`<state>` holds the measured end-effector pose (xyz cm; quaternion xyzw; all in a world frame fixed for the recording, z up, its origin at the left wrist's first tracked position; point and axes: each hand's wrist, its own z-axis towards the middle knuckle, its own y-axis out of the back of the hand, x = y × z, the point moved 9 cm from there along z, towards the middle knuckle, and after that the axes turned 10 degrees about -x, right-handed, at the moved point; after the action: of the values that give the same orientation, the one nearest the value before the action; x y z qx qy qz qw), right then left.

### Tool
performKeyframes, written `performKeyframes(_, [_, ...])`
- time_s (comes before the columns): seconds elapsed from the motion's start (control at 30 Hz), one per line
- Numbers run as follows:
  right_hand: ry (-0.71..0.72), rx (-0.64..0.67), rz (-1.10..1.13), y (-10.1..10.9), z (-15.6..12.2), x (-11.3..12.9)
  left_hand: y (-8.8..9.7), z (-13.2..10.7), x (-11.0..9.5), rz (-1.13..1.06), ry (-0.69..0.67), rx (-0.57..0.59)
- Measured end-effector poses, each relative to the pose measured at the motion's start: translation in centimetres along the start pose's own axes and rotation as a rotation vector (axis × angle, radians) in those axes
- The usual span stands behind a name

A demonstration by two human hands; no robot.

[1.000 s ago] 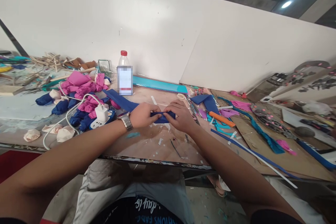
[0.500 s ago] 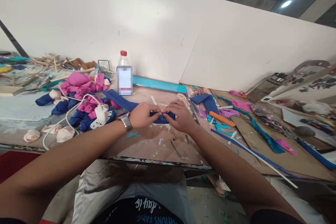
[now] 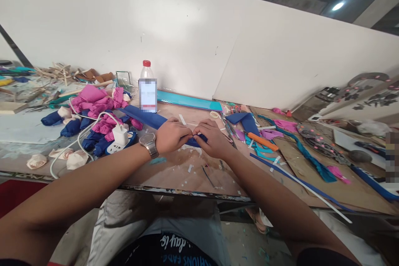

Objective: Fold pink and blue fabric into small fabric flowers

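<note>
My left hand (image 3: pixel 171 137), with a metal watch (image 3: pixel 149 143) at the wrist, pinches a dark blue strip (image 3: pixel 145 116) that looks like crepe paper or cloth. The strip trails from behind this hand toward the upper left. Fingertip to fingertip with it, my right hand (image 3: pixel 213 138) pinches the same strip, and a bit of blue shows under its fingers. Both sets of fingers hide the fold between them. Just beyond the hands lies a short white strip (image 3: pixel 182 119).
At left are crumpled pink pieces (image 3: pixel 93 97), blue bundles (image 3: pixel 71 128) and a power strip with a white charger (image 3: pixel 120 135). A phone (image 3: pixel 148 96) leans on a bottle (image 3: pixel 146 70). An orange cutter (image 3: pixel 262 141) and a long white stick (image 3: pixel 314 193) lie right.
Both hands stay close together on the blue strip. My left fingers have curled in slightly toward the right hand, and less of the blue shows between them.
</note>
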<state>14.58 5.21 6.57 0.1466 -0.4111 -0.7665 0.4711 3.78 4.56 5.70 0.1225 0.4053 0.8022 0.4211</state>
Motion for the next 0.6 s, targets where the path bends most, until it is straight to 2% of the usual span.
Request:
performKeyframes(0.2, [-0.053,0.003,0.022,-0.3,-0.1,-0.5,-0.4,-0.1,0.1,0.029,-0.014,0.013])
performKeyframes(0.43, [0.014,0.008,-0.01,-0.3,-0.1,0.0,-0.9,-0.1,0.2,0.011,0.015,0.055])
performKeyframes(0.6, [-0.004,0.002,0.051,-0.2,0.0,0.2,-1.2,-0.1,0.0,-0.01,0.011,0.068])
